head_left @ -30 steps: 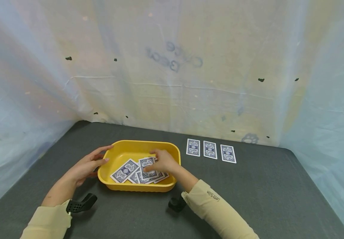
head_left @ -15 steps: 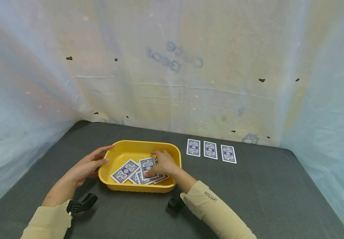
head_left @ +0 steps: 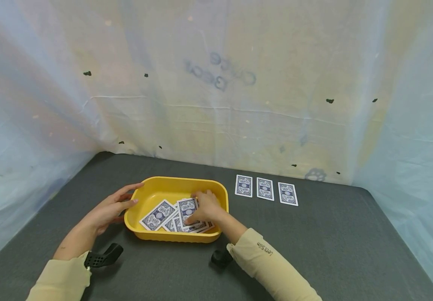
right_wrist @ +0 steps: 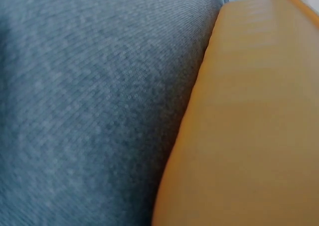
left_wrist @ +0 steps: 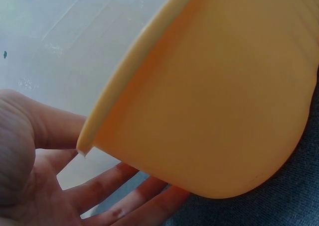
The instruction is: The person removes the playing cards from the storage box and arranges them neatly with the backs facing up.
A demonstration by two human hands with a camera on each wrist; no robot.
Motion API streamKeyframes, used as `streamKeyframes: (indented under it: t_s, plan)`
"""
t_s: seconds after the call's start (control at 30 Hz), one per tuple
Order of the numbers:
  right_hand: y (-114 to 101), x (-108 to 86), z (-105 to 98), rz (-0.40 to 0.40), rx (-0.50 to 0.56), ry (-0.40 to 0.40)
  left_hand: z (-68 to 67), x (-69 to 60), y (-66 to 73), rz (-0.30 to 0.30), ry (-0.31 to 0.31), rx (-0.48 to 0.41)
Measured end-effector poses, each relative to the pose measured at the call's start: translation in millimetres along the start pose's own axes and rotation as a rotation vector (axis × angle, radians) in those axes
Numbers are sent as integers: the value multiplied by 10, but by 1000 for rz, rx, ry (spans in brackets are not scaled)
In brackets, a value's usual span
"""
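Observation:
In the head view, a yellow plastic tray [head_left: 175,237] holds several blue-and-white playing cards [head_left: 158,215], face down and overlapping. My left hand [head_left: 105,211] grips the tray's left end. Seen from the left wrist, its thumb [left_wrist: 62,129] meets the rim while the fingers [left_wrist: 102,186] lie along the outer wall. My right hand [head_left: 209,207] reaches over the tray's right side and pinches the top playing card [head_left: 187,209] between thumb and fingers; its far fingertips are partly hidden. The right wrist view has only the tray's outer wall [right_wrist: 249,121] close up, without this hand.
Three face-down cards, a left one [head_left: 243,186], a middle one [head_left: 265,189] and a right one [head_left: 287,194], lie in a row right of the tray. They rest on a dark grey cloth-covered table [head_left: 333,242]. Pale plastic sheeting [head_left: 216,138] stands behind and at both sides.
The right hand's fingers have drawn closer together on the top card, which has shifted slightly to the right. The left hand and the tray stay almost where they were.

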State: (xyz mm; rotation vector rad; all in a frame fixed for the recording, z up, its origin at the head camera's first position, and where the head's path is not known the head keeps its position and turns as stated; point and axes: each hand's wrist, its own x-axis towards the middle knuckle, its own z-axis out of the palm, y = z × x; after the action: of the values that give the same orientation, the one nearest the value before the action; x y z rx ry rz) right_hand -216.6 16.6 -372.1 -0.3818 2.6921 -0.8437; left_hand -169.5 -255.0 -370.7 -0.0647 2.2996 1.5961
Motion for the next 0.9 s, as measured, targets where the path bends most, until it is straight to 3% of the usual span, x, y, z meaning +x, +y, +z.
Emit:
streamKeyframes:
  t_s: [0.3,0.67,0.9]
  plan:
    - [-6,-1,-13,-18,15,56,14,3,15,-8,6,12]
    - [-12,-42,-47,-89,119,176,-4,-1,12,-17,-4,-6]
    - [13,-100,-100,-127,189,207,4,5,20,-19,-4,-9]
